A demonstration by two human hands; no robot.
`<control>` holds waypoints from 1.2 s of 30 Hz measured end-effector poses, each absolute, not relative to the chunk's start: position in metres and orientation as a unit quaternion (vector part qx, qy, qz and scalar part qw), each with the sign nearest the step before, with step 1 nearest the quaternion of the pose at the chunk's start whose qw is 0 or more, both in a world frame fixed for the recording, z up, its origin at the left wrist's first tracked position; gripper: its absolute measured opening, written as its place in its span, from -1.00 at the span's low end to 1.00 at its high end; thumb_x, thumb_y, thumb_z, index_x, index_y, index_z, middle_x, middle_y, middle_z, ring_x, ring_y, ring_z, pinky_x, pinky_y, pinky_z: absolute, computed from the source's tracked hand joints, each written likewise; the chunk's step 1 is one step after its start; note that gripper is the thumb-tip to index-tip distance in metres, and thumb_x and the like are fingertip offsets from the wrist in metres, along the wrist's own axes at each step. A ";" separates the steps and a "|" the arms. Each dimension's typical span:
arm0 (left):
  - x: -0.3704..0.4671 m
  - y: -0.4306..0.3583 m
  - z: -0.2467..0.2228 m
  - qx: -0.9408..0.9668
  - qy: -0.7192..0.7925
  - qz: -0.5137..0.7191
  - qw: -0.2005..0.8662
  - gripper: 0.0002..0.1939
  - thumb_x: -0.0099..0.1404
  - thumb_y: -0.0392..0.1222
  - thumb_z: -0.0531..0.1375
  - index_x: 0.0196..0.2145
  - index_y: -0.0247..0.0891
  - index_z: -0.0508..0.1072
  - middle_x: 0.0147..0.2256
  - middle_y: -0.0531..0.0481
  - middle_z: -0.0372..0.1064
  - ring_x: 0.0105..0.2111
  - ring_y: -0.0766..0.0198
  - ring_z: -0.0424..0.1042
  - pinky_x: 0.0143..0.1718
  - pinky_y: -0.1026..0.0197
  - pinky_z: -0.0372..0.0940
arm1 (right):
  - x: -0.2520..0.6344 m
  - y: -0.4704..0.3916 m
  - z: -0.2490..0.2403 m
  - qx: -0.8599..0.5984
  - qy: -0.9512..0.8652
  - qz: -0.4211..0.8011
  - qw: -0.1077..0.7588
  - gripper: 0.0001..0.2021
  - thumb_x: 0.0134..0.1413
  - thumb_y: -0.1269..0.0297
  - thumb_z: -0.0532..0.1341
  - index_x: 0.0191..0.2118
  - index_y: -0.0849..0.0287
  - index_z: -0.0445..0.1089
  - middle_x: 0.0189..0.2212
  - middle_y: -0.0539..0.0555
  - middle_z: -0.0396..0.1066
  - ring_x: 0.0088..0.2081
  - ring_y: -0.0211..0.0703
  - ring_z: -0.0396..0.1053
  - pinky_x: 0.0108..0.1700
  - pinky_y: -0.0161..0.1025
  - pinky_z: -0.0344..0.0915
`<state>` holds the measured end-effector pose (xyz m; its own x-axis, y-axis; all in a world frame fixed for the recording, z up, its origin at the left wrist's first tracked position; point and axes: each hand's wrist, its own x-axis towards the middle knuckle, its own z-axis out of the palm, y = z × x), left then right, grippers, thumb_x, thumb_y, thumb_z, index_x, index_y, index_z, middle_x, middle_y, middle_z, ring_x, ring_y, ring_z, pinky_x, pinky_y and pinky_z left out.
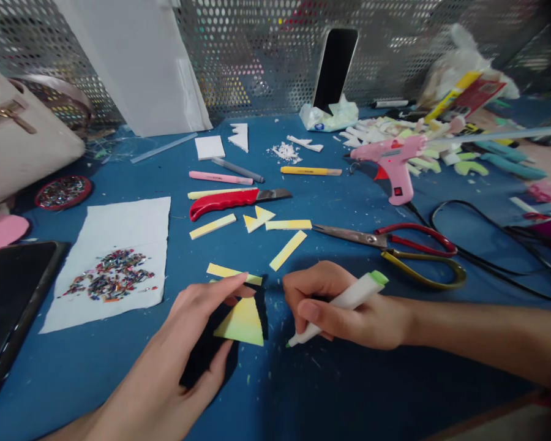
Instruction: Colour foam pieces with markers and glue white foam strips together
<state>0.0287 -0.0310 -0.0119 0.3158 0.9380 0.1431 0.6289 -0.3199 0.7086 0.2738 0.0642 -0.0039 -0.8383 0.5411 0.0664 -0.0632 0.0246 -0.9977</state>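
My left hand is closed around a small triangular piece, yellow at the top and fading to green at its lower edge, gripped between thumb and fingers. A white marker with a green end is in my right hand; its green tip points down at the blue table, apart from the triangle. Just beyond my fingers lie yellow strips and a zigzag-cut yellow piece. A red-handled knife rests behind them, and scissors with red and yellow handles lie beyond my right hand.
Colored bits lie on a white cloth at left, beside a dark phone. Pink and yellow markers lie farther back. A pink glue gun with its black cable is at right. Another phone leans against the perforated metal panel.
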 end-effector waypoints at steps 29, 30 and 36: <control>0.031 -0.035 -0.007 0.730 0.558 0.272 0.287 -0.26 0.41 -0.25 0.07 0.41 0.20 -0.14 0.09 0.00 0.38 0.09 0.18 0.44 0.16 0.08 0.37 | 0.277 0.061 -0.010 -0.174 -0.649 0.714 0.194 -0.66 0.30 0.04 0.22 -0.25 0.29 0.35 -0.57 -0.04 0.29 -0.57 -0.38 0.27 -0.55 -0.48 0.14; 0.031 -0.035 -0.007 0.730 0.557 0.274 0.286 -0.25 0.41 -0.26 0.08 0.41 0.19 -0.13 0.09 0.00 0.38 0.07 0.19 0.45 0.13 0.10 0.39 | 0.277 0.061 -0.010 -0.173 -0.653 0.709 0.202 -0.66 0.31 0.05 0.22 -0.25 0.30 0.35 -0.55 -0.03 0.30 -0.55 -0.37 0.29 -0.53 -0.47 0.16; 0.030 -0.032 -0.008 0.734 0.555 0.267 0.286 -0.21 0.35 -0.27 0.15 0.40 0.16 -0.09 0.06 -0.04 0.39 0.03 0.12 0.45 0.07 0.07 0.41 | 0.277 0.062 -0.007 -0.177 -0.702 0.652 0.226 -0.75 0.36 0.16 0.17 -0.16 0.30 0.36 -0.38 0.06 0.36 -0.43 -0.33 0.34 -0.42 -0.41 0.24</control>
